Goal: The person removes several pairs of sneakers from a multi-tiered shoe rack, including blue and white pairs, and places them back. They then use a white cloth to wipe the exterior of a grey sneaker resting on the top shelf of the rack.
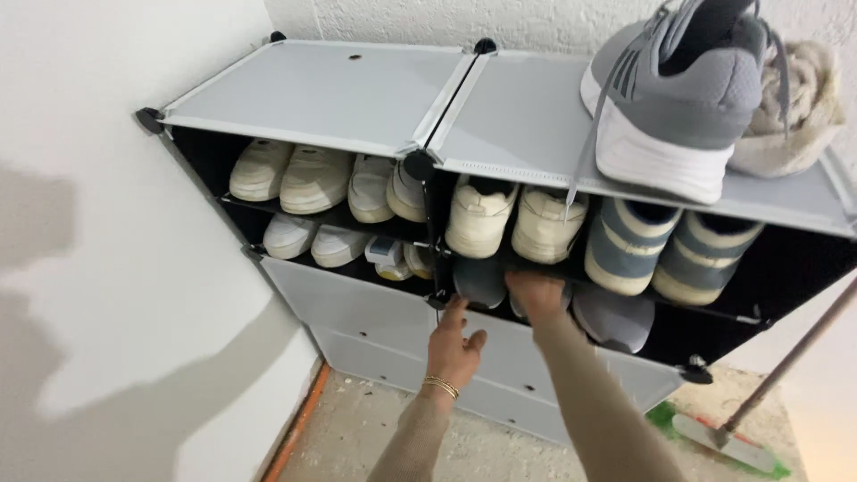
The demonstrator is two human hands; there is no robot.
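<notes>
A grey and black plastic shoe rack (321,89) stands against the white wall. My right hand (534,293) reaches into the lower right shelf and grips a grey shoe (616,321) lying there. My left hand (453,346), with a gold bracelet on the wrist, hovers open just below another grey shoe (478,281) at the shelf's front edge. Cream sneakers (513,219) and blue-grey striped shoes (665,245) fill the shelf above.
A grey sneaker with a white sole (678,89) and a beige cloth (803,107) lie on the rack's top right. White shoes (312,178) fill the left shelves. A broom (741,428) leans at the right over a green patch. The wall is close on the left.
</notes>
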